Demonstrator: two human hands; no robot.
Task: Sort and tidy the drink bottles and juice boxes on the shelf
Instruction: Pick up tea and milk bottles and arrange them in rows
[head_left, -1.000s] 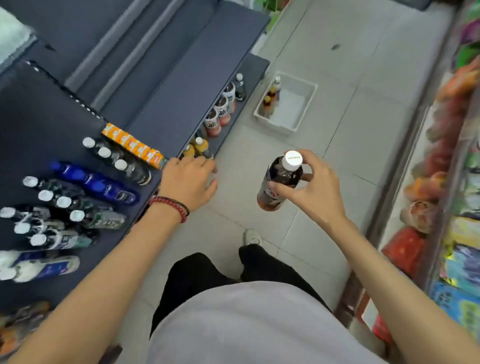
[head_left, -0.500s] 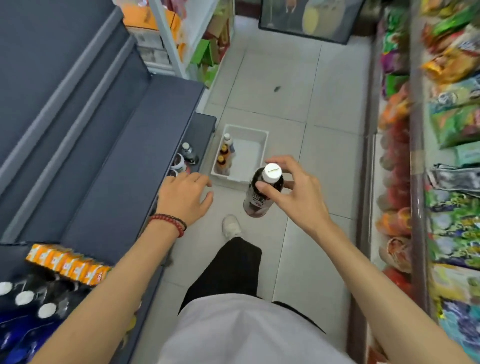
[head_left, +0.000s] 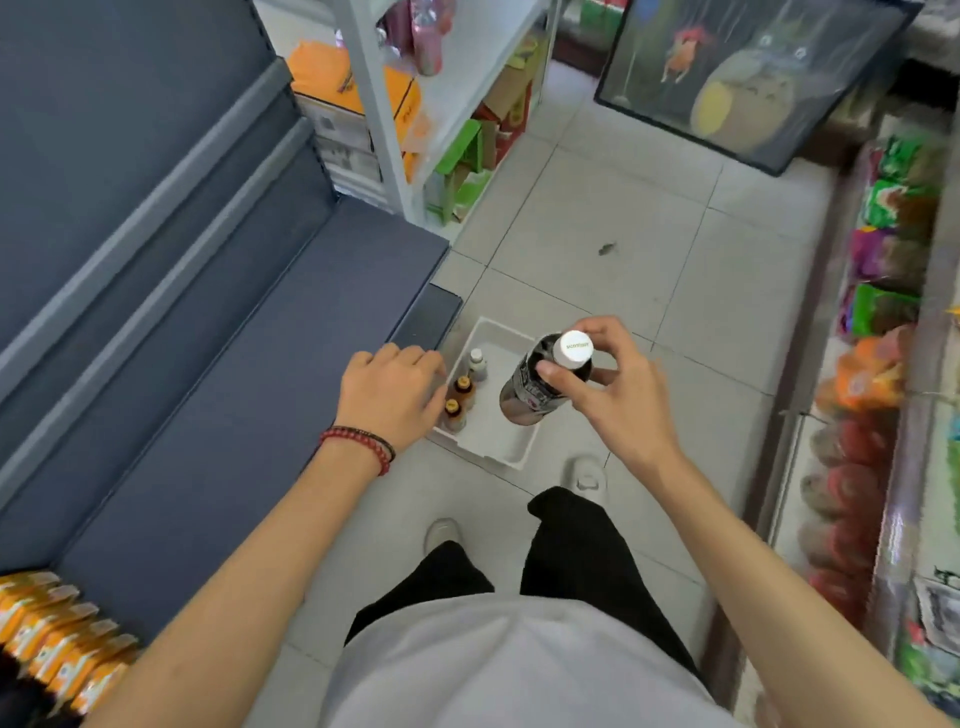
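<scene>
The row of orange juice boxes (head_left: 57, 639) on the dark grey metal shelf (head_left: 234, 389) was cut off at the bottom left corner and looked blurry. The left hand (head_left: 389, 395) hid one corner of the white plastic bin (head_left: 498, 454) on the floor. Its fingers were loosely bent with nothing in them. Inside the bin stood two small brown bottles with orange caps (head_left: 460, 389) and one small white-capped bottle (head_left: 477, 364). Over the bin, the right hand (head_left: 618, 395) pinched the dark drink bottle with a white cap (head_left: 540, 384) near its top.
</scene>
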